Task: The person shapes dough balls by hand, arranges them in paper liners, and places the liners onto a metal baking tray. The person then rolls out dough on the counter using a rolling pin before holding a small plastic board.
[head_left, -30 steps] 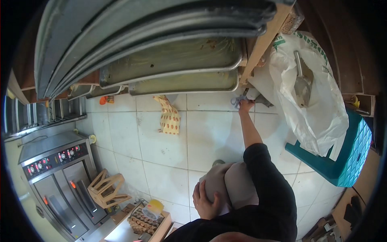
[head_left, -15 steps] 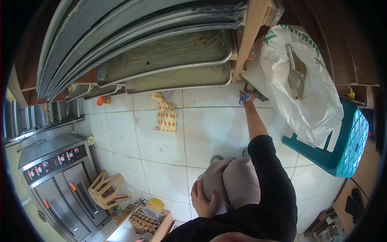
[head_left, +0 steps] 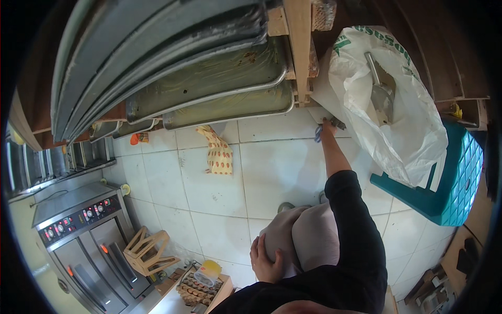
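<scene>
My right hand (head_left: pixel 328 127) reaches low, beside the rack's wooden post (head_left: pixel 299 49) and the white plastic sack (head_left: pixel 340 89). Its fingers are closed on a small crumpled blue cloth (head_left: pixel 318 134), partly hidden by the hand. A dark, flat piece (head_left: pixel 340 125) lies just beyond the fingers; I cannot make out its kind. My left hand (head_left: pixel 266 261) rests on my thigh, fingers stretched out, holding nothing. In the sack's mouth lies a metal scoop (head_left: pixel 383 97).
Metal baking trays (head_left: pixel 209 81) fill the rack overhead. Right of me stands a teal plastic stool (head_left: pixel 460 183). A patterned yellow bag (head_left: pixel 219 157) lies on the tiled floor (head_left: pixel 214 191). At left are a steel oven (head_left: pixel 89 225), a wooden stand (head_left: pixel 149 251) and eggs in trays (head_left: pixel 193 293).
My right hand has moved slightly farther in toward the sack, with the cloth now mostly behind it. My left hand stays on my thigh. The view has shifted a little.
</scene>
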